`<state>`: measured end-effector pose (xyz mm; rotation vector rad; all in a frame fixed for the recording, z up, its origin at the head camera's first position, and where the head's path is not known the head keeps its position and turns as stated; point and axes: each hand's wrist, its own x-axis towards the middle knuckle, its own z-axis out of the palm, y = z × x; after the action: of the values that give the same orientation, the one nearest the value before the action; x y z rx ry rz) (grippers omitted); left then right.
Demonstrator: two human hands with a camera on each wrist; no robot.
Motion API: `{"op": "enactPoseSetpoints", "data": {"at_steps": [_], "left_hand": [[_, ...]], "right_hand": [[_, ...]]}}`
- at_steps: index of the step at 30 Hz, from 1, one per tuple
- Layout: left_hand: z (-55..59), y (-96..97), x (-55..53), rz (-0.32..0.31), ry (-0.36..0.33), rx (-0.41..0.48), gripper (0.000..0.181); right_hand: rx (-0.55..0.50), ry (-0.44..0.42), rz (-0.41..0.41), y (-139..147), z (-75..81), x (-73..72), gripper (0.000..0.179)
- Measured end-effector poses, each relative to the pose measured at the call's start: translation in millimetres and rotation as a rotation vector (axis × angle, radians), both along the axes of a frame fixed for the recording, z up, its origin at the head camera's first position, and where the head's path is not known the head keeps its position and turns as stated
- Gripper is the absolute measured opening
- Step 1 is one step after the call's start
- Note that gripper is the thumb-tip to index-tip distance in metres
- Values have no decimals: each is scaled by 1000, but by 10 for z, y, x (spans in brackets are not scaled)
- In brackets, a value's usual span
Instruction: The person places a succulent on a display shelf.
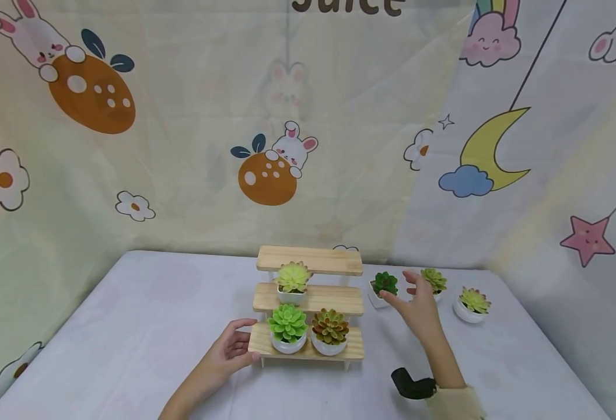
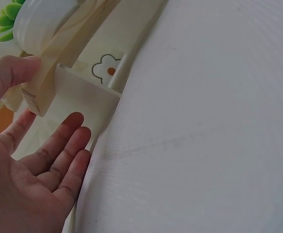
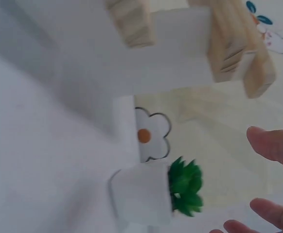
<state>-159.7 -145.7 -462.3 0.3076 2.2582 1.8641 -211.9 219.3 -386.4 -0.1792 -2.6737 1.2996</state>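
A three-step wooden plant stand stands on the table. My left hand pinches the left end of its lowest board between thumb and index finger, while the other fingers extend below. The lowest step bears a bright green succulent and a reddish-brown succulent, both in round white pots. On the middle step sits a yellow-green succulent. Right of the stand, my right hand hovers with thumb and fingers spread, holding nothing. Nearest to it is a dark green succulent in an angular white pot.
Beyond the right hand is another green succulent, partly hidden by that hand. A yellow-green succulent in a round white bowl stands farther right. White cloth covers the table. A printed curtain hangs behind it.
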Motion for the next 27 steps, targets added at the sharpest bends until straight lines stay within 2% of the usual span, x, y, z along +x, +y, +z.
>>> {"op": "enactPoseSetpoints", "data": {"at_steps": [6,14,19,27], "left_hand": [[-5,6,7,1,-17,-7,63],[7,2,16,4,-24,-8,63],[8,-1,20,3,-22,-15,63],[14,2,4,6,-20,-13,62]], "right_hand": [[-23,-43,-43,29,-222,-72,83],[-38,-84,-60,36,-402,-157,82],[-53,-98,-72,42,-477,-184,77],[-83,-108,-104,23,-514,-215,74]]}}
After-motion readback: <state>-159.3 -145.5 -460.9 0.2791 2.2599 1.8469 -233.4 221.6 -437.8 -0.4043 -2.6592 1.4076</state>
